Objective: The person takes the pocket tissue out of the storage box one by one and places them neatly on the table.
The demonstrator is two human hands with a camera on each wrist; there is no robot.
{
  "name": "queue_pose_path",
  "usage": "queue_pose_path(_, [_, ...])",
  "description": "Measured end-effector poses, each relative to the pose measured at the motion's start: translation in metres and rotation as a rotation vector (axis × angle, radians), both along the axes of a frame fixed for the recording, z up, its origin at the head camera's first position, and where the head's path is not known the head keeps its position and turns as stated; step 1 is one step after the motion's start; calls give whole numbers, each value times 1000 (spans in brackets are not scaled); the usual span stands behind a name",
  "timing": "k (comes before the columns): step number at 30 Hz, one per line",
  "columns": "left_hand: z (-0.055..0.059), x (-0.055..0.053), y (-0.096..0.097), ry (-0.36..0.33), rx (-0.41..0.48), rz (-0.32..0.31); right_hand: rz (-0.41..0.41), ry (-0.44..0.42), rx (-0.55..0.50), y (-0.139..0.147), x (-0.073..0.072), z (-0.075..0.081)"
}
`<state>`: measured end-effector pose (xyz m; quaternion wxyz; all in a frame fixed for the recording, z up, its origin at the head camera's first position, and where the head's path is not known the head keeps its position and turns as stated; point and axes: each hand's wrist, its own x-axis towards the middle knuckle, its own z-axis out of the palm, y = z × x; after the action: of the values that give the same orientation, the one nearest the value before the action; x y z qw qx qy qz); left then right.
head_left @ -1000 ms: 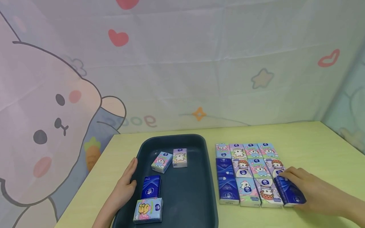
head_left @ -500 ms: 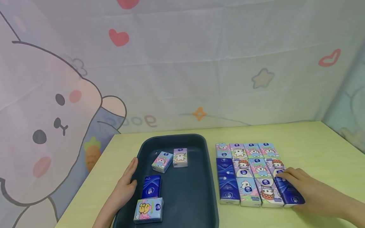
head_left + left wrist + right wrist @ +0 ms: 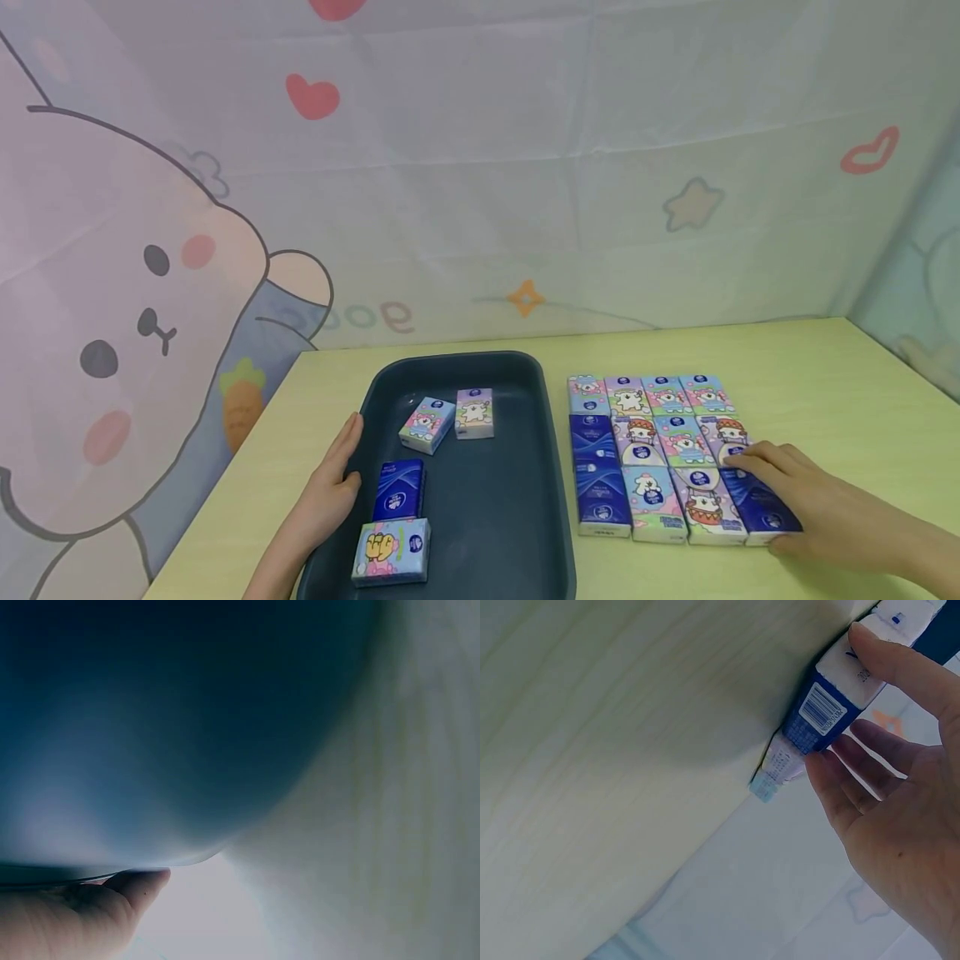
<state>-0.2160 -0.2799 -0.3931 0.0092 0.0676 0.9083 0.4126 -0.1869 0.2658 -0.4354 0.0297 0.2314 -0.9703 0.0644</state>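
Yellow tabletop (image 3: 787, 375): dark tray (image 3: 502, 517) at left, block of packets (image 3: 684, 442) just right. Left hand (image 3: 330, 487) straight-fingered against tray's left wall, well apart from block. Right hand (image 3: 821, 508) nearer: pinches blue packet (image 3: 756, 504) end to end, thumb at near end. Packet at block's near right corner, left of palm, long axis pointing away, veering left.

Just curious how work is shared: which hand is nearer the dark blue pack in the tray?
Left. The left hand touches the tray, just left of the dark blue pack; the right hand is well right of the tray, gripping another pack.
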Motion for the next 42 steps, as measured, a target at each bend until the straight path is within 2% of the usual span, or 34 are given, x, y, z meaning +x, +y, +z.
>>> queue_pose_path(13, [1,1,0,4,4,-3,-7,-1,11,-1,1,0])
queue_pose_path(23, [1,3,2,5,8,-2,-19,-17,-17,-3,2,7])
queue_pose_path(33, [3,3,3,7,1,1,50,79,-45,-15,1,17])
queue_pose_path(38, [3,3,2,7,-5,3,109,108,-102,-29,0,25])
queue_pose_path(42, [3,4,2,8,0,2,147,141,-95,-44,-2,33])
